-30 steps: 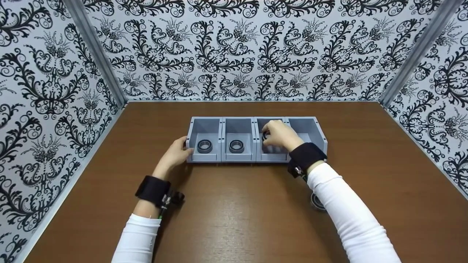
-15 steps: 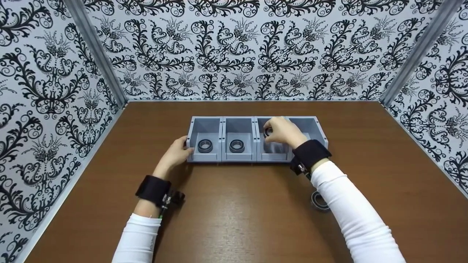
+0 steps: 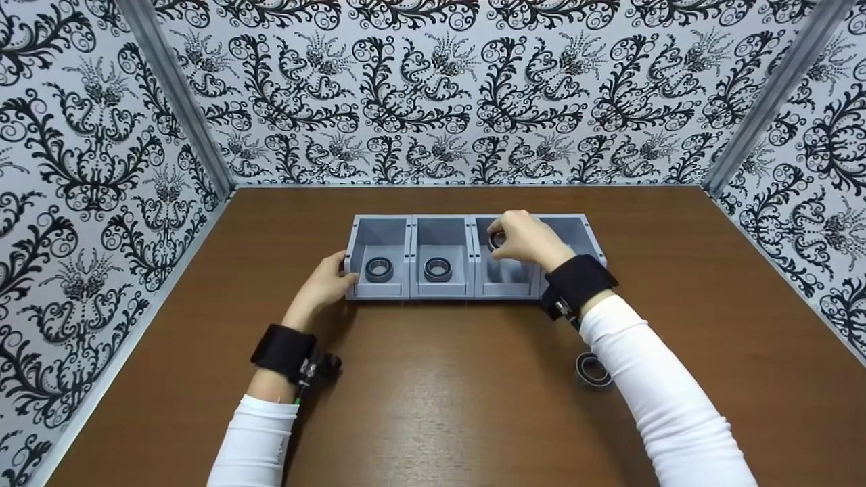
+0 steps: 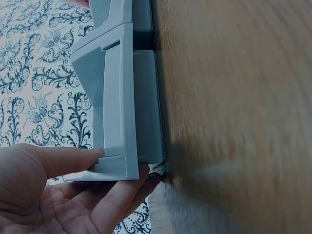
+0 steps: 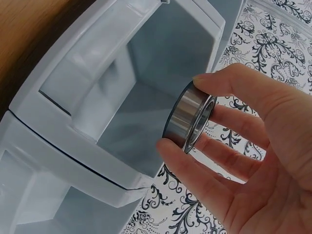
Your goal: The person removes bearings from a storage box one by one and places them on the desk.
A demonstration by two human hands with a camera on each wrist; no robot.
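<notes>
In the right hand [image 3: 528,238] a ball bearing [image 5: 184,117] is pinched between thumb and fingertip, its shiny steel outer face showing in the right wrist view. The hand holds it over the third bin [image 3: 507,289] of a joined row of grey plastic bins. At the row's left end, the left hand [image 3: 323,284] grips the side wall of the first bin [image 4: 117,107], thumb on the front edge and fingers outside. One bearing [image 3: 379,279] lies flat in the first bin, and another bearing [image 3: 438,278] in the second. The right hand and wrist partly hide the fourth bin [image 3: 594,249].
A further bearing [image 3: 581,370] lies on the brown wooden table [image 3: 419,392], beside the right sleeve, which partly covers it. Patterned panels [image 3: 433,101] with grey metal posts enclose the table at the back and sides.
The right hand has risen slightly with its bearing, up from the third bin, and shifted a little right. More of the bearing on the table shows. The left hand stays in place.
</notes>
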